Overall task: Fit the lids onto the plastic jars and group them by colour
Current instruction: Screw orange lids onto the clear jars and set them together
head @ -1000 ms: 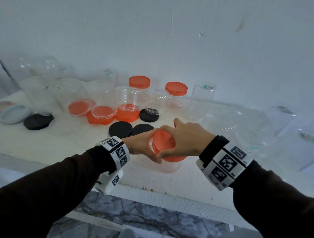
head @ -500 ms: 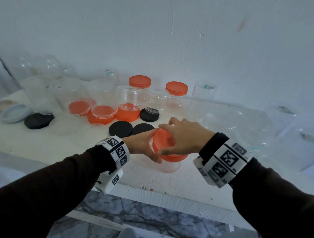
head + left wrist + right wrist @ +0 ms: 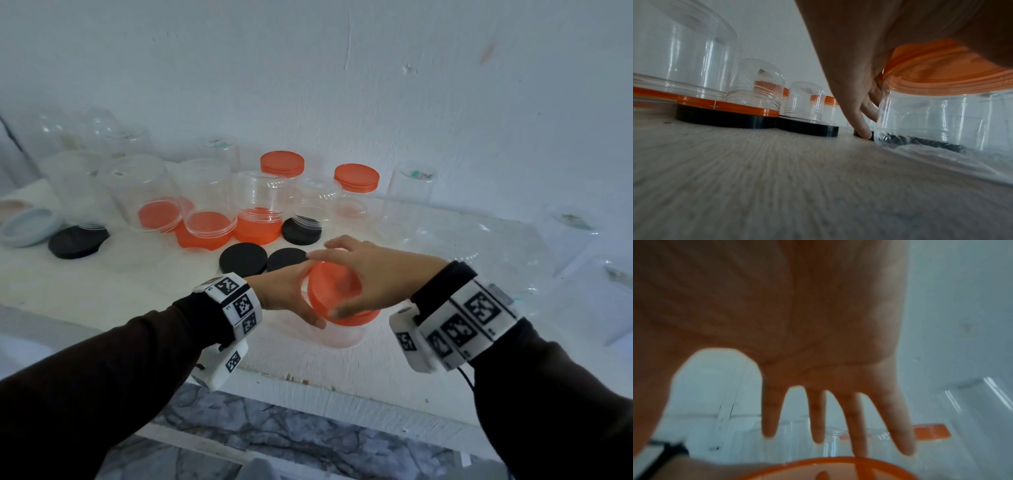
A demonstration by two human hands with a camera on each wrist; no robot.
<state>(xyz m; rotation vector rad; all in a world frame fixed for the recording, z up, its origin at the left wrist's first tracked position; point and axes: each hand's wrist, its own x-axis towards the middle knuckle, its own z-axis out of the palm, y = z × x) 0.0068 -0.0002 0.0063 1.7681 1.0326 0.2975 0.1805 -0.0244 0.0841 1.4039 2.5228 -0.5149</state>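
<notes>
Orange plastic caps the clear jar [image 3: 337,334] near the front edge of the white shelf [image 3: 102,287]: the orange lid [image 3: 334,291] sits on its mouth, tilted toward the camera. The left hand [image 3: 286,294] wraps the jar's side, fingers curled around the clear wall and thumb at the lid's rim. The right hand [image 3: 373,274] arches over the lid; the thumb presses its near edge, while the right wrist view shows the fingers [image 3: 853,418] spread straight above the lid, so the hold looks loose, though blur makes that uncertain. Just behind the hands lie two black lids [image 3: 244,257]. Farther back stand two orange-lidded jars [image 3: 356,186] and several upturned clear jars [image 3: 205,198] resting over orange lids.
</notes>
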